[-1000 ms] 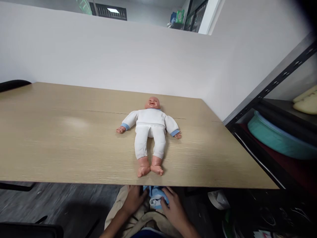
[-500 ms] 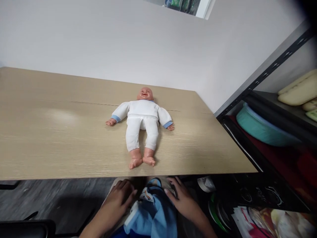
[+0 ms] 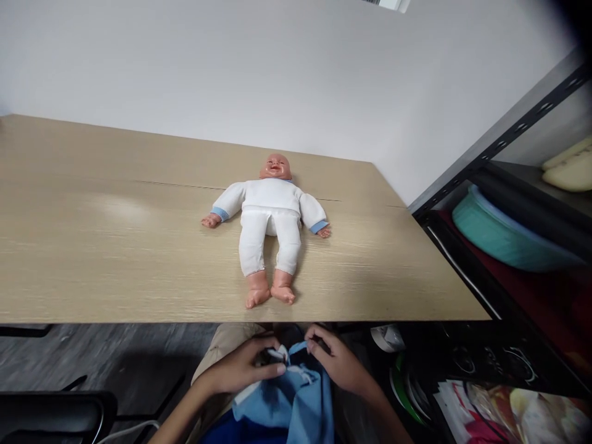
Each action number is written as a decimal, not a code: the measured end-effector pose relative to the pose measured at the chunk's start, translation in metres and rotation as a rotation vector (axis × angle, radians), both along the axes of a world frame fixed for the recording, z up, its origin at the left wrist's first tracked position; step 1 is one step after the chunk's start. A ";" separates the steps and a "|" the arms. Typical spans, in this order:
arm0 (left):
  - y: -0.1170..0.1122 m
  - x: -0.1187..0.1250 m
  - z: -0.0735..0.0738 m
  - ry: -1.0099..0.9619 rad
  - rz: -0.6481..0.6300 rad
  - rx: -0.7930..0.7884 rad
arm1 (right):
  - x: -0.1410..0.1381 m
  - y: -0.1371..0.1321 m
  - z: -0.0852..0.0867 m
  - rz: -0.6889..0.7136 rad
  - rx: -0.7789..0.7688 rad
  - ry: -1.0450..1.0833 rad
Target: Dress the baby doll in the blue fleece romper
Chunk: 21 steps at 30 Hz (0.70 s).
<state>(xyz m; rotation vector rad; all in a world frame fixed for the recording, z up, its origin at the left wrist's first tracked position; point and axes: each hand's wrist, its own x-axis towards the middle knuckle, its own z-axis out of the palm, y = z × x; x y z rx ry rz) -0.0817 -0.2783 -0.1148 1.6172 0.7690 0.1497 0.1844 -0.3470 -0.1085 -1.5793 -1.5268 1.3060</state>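
Observation:
A doll in white clothes with blue cuffs lies on its back on the wooden table, its bare feet toward me. Below the table's front edge, a light blue cloth garment with white parts rests over my lap. My left hand is closed on the garment's white-trimmed upper edge, thumb on top. On the other side, my right hand pinches the blue upper edge between thumb and fingers. Folds hide the garment's exact shape.
To the right stands a dark metal shelf holding a teal basin. Plastic packages sit low at the right, near a white roll. A black chair is at lower left. Behind the table rises a white wall.
Both hands have closed on the garment's upper edge; before, their fingers were looser beside it. The edge is now drawn up and spread between them. The view has shifted slightly.

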 end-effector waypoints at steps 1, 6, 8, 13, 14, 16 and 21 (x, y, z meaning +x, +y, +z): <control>-0.001 -0.003 0.012 -0.038 -0.021 0.037 | 0.000 -0.002 0.008 0.019 0.037 0.045; -0.005 -0.010 0.070 -0.238 -0.028 0.202 | 0.003 -0.006 0.070 0.153 0.035 0.258; -0.005 -0.008 0.089 -0.257 0.018 0.304 | 0.002 -0.002 0.098 0.281 -0.012 0.203; 0.016 -0.005 0.139 -0.302 0.044 0.473 | -0.009 0.029 0.148 0.526 0.118 0.022; 0.024 -0.006 0.149 -0.286 0.031 0.497 | -0.010 0.037 0.156 0.543 0.175 0.046; 0.045 -0.011 0.167 -0.253 -0.010 0.526 | -0.009 0.052 0.171 0.552 0.244 0.170; 0.105 -0.011 0.204 -0.408 -0.199 0.425 | 0.006 0.092 0.205 0.447 0.308 0.431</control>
